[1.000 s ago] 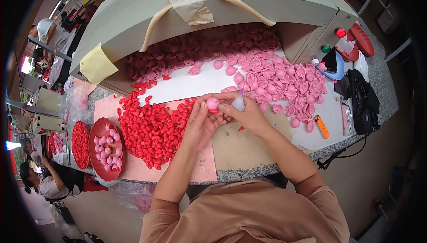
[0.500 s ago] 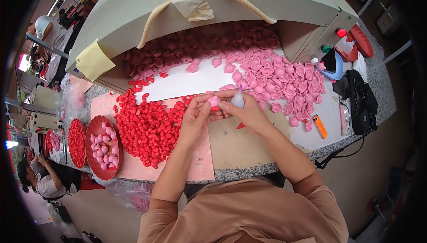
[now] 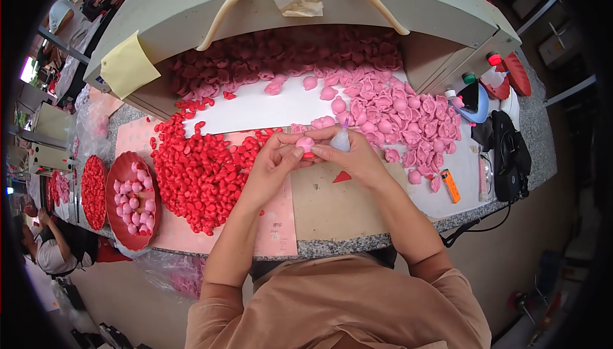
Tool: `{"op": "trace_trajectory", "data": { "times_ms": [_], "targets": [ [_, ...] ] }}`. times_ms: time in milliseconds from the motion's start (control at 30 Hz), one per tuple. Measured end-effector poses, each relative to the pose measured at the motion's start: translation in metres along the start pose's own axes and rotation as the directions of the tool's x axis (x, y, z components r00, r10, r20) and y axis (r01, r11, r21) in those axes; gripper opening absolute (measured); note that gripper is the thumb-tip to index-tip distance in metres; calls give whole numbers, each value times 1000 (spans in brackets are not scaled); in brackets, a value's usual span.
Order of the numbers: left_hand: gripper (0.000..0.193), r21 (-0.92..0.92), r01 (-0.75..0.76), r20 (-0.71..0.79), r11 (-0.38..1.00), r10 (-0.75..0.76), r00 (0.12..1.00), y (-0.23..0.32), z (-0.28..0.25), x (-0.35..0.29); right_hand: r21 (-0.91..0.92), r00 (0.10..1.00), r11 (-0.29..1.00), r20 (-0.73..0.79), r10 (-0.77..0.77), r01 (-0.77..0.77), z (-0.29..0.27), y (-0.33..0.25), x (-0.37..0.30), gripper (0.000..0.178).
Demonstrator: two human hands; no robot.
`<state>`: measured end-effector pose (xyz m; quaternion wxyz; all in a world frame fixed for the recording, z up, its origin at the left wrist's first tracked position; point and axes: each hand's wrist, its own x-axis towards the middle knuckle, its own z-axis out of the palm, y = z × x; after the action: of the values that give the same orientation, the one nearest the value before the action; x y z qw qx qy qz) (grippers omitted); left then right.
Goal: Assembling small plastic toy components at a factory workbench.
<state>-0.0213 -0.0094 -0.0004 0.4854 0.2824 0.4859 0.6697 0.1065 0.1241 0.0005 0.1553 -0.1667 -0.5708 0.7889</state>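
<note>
My left hand [image 3: 274, 160] pinches a small round pink plastic piece [image 3: 305, 144] with a red part at its lower side. My right hand [image 3: 359, 157] is closed with its thumb against the same piece, and a small translucent squeeze bottle [image 3: 340, 139] with a purple tip stands up between its fingers. A large heap of small red plastic pieces [image 3: 201, 183] lies to the left of my hands. Beyond them to the right spread many pink petal-shaped pieces [image 3: 396, 113]. A red triangular scrap [image 3: 342, 176] lies just below my right hand.
A grey machine housing [image 3: 377, 7] with a curved cream handle arches over the far pieces. Two red trays stand at the left; the nearer one [image 3: 132, 245] holds pink balls. An orange lighter [image 3: 451, 186] and black bag [image 3: 507, 157] lie right. A person sits far left.
The whole view has shifted slightly, so the table and trays appear further left. Both hands keep their hold on the pink and red piece, with the squeeze bottle still in the right.
</note>
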Motion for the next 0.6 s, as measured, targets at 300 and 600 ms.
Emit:
{"op": "trace_trajectory", "data": {
  "times_ms": [300,600],
  "targets": [
    [18,31,-12,-6,999,12,1000,-3,-1,1,-16,999,999,-23,-32,32,0,7,1,24],
    [18,29,-31,-12,999,31,999,-4,-1,1,-46,1000,999,-6,10,-11,-2,8,1,26]
  ]
}}
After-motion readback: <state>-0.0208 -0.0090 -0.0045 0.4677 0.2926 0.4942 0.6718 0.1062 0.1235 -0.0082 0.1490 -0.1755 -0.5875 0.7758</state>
